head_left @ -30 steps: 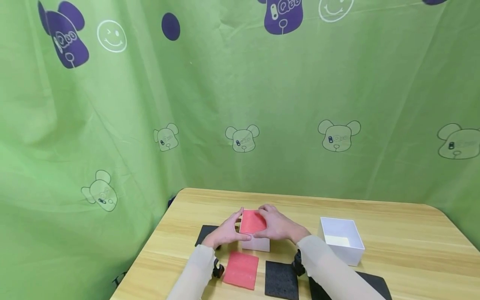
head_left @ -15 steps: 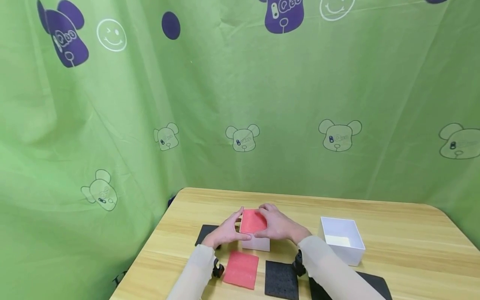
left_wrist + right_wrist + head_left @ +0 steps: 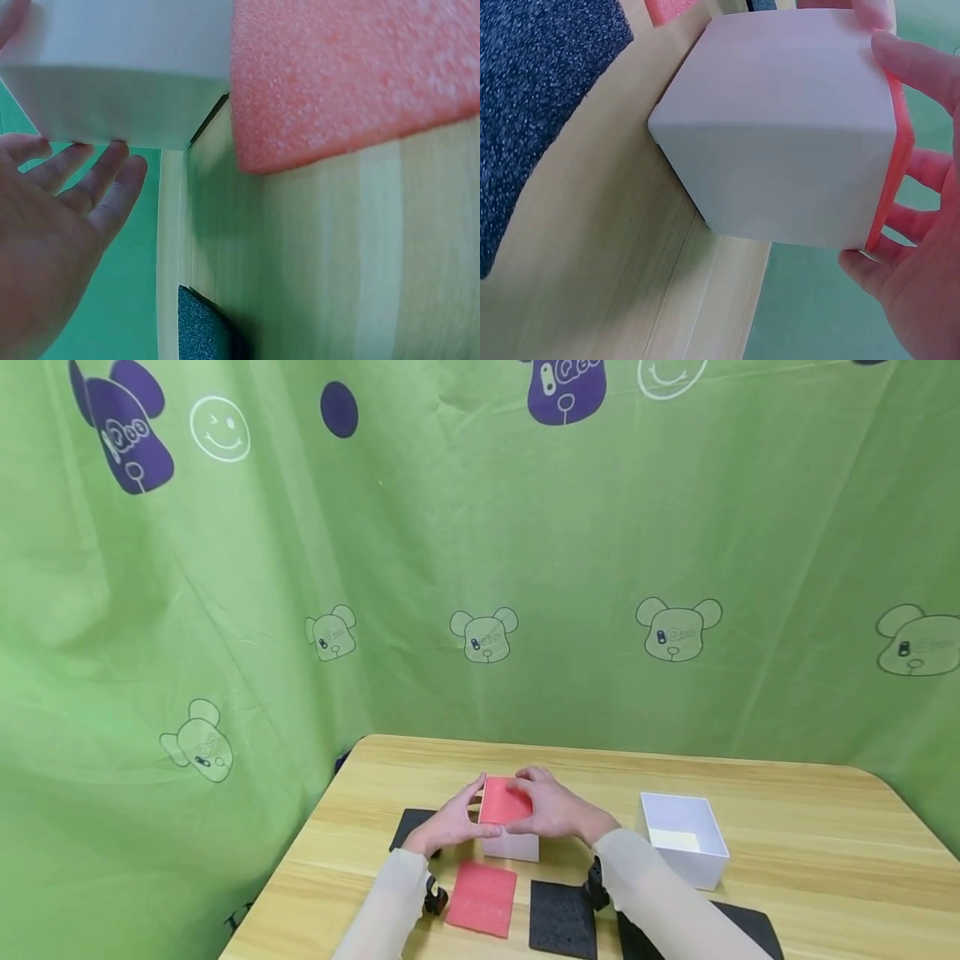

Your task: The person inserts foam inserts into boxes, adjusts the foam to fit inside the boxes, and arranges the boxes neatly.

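Note:
A white box [image 3: 512, 847] stands on the wooden table [image 3: 787, 793] with a red foam square [image 3: 504, 804] lying flat in its top. My left hand [image 3: 452, 822] rests against the box's left side with straight fingers [image 3: 112, 180]; the left wrist view shows them touching the white wall [image 3: 112, 90]. My right hand [image 3: 552, 810] lies over the right part of the red foam, its fingers [image 3: 922, 71] flat along the foam's edge [image 3: 895, 157] on the white box [image 3: 780, 127]. Neither hand grips anything.
A second red foam square [image 3: 483, 900] and a black foam square [image 3: 562, 920] lie in front of the box. Another black piece [image 3: 408, 827] shows at its left, one more [image 3: 750, 927] under my right forearm. An open white box [image 3: 684, 839] stands to the right.

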`<move>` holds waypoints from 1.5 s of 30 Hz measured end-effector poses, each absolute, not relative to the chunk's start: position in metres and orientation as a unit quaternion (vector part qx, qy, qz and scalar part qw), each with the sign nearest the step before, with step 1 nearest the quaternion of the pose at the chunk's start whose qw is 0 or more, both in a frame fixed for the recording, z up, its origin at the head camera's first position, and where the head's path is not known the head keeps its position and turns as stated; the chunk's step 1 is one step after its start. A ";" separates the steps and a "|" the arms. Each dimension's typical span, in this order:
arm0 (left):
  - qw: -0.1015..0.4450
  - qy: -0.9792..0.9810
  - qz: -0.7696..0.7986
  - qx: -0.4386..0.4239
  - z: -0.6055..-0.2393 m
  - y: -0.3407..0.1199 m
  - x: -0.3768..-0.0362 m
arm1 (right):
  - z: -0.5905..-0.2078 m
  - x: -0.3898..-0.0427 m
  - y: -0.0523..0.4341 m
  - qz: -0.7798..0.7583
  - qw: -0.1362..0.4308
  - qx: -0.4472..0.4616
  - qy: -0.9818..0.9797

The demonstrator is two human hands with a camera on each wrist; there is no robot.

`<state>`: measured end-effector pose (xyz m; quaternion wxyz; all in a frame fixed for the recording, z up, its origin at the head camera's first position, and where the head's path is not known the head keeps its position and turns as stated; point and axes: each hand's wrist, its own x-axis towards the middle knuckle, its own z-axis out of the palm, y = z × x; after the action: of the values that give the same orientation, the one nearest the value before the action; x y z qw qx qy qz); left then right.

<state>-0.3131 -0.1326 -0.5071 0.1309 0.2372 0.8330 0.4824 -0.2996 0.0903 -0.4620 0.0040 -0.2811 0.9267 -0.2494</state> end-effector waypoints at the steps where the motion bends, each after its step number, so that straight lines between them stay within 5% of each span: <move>1: 0.132 0.833 0.482 0.237 -0.507 -0.132 -0.313 | -0.462 -0.300 0.090 -0.250 0.005 -0.282 0.926; 45: 0.125 0.827 0.495 0.235 -0.505 -0.131 -0.310 | -0.467 -0.297 0.109 -0.264 0.019 -0.282 0.922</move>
<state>-0.3101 -0.1315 -0.5053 0.1253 0.2347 0.8269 0.4955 -0.2974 0.1091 -0.4670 0.0186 -0.2816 0.9225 -0.2636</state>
